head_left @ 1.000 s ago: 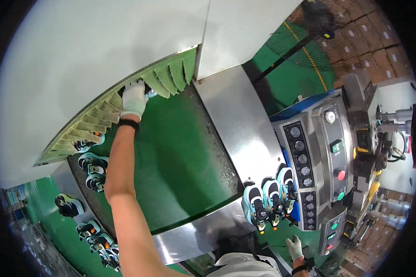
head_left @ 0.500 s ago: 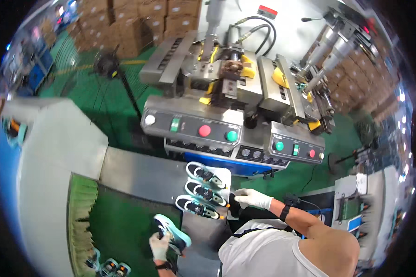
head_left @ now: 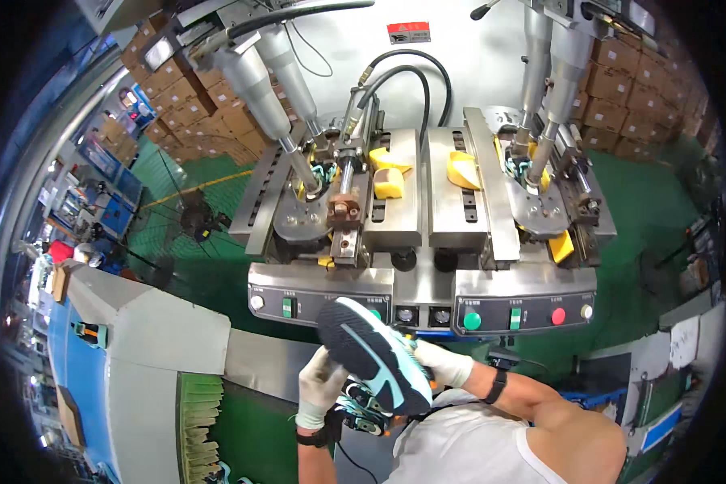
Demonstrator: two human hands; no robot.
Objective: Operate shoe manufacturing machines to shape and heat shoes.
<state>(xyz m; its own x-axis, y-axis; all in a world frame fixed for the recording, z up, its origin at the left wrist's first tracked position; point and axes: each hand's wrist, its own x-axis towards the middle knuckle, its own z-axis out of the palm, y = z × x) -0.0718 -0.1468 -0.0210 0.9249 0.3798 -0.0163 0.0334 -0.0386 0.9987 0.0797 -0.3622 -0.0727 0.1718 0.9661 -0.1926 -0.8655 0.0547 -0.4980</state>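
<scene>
Slanting from upper left to lower right, a shoe [head_left: 375, 355] is raised between the person's two gloved hands, its black, white and pale-blue sole facing the camera. The left hand [head_left: 321, 379] meets its lower-left edge, so the shoe lies up and to the right of those fingers, which are clamped on it. The right hand [head_left: 444, 363] is on the opposite side, with the shoe just left of its fingers; they run behind the shoe, and whether they close on it cannot be told. Neither hand is clearly nearer, and the long axis passes across the gap between them. Which end is the toe is unclear. Just right of and below the left fingers, other shoes [head_left: 363, 410] show partly. A metal bench [head_left: 266, 360] lies left of the left fingers, and beyond both hands stands a two-station machine [head_left: 460, 218].
</scene>
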